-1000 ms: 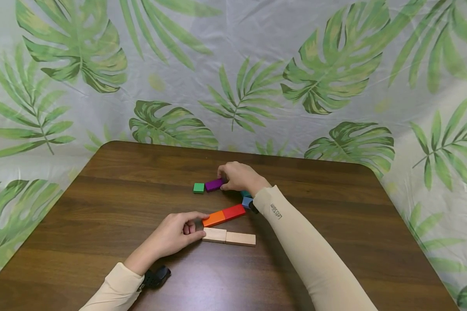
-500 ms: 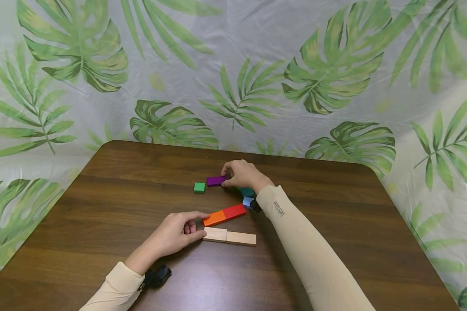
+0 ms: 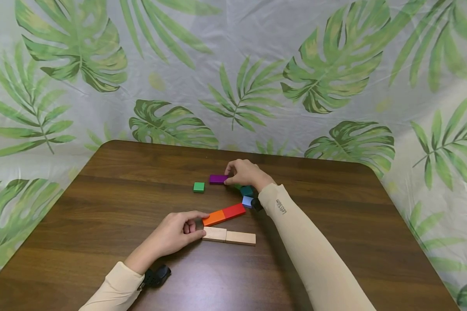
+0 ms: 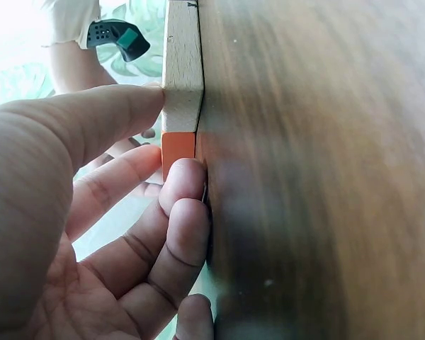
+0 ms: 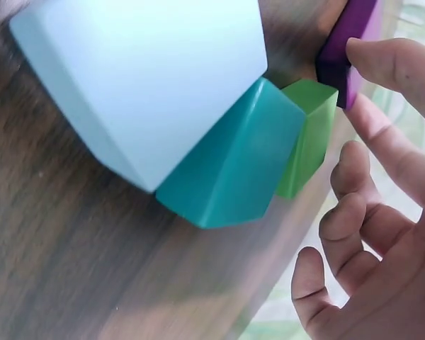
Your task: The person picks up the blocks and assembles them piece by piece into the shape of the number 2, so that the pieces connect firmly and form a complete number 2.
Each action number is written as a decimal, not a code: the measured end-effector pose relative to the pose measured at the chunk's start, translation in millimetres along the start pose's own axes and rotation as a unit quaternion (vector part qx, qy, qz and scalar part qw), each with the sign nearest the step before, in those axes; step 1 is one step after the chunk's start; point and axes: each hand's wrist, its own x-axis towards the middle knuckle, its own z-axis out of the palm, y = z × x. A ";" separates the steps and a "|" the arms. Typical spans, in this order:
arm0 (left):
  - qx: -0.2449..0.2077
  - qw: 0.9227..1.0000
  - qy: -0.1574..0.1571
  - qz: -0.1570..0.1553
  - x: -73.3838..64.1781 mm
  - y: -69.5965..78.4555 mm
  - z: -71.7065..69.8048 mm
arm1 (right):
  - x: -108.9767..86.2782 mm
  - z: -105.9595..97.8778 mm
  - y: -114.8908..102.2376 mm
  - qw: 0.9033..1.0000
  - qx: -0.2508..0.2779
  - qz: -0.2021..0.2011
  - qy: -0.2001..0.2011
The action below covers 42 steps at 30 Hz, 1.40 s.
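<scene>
My right hand (image 3: 247, 175) pinches the end of a purple block (image 3: 218, 179) between thumb and index finger at the far side of the group; its other fingers curl loosely. Below that wrist a light blue block (image 3: 247, 201), a teal block (image 3: 247, 190) and a light green block (image 5: 308, 134) form a curved row. My left hand (image 3: 177, 233) touches the left end of one plain wooden block (image 3: 215, 234) with its thumb. Its index finger rests at the orange block (image 3: 214, 218), which abuts a red block (image 3: 234, 211). A second plain wooden block (image 3: 240, 238) continues the near row.
A small green block (image 3: 199, 187) lies alone, left of the purple one. Everything lies on a brown wooden table (image 3: 81, 242) with rounded far corners. Behind it hangs a leaf-patterned cloth (image 3: 249, 34). Both wrists wear black devices, one being the left wrist device (image 3: 157, 276).
My right hand has shifted slightly right and away with the purple block, which has turned straighter and parted from the small green block. My left hand has stayed in place.
</scene>
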 end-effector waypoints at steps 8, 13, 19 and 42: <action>0.000 1.000 -0.001 -0.005 -2.0 -1.1 -3.1 | -1.2 -0.8 1.8 1.000 -0.002 0.003 -0.006; 0.002 1.000 -0.001 -0.004 -2.0 -0.8 -3.3 | -1.5 -1.5 2.3 1.000 0.001 0.002 -0.006; 0.003 1.000 0.000 -0.005 -1.1 -1.7 -1.9 | -2.8 -3.0 3.6 1.000 0.007 0.000 -0.009; 0.005 1.000 -0.001 -0.008 -0.4 -1.3 0.6 | -5.4 -6.0 7.3 0.999 0.019 -0.023 -0.018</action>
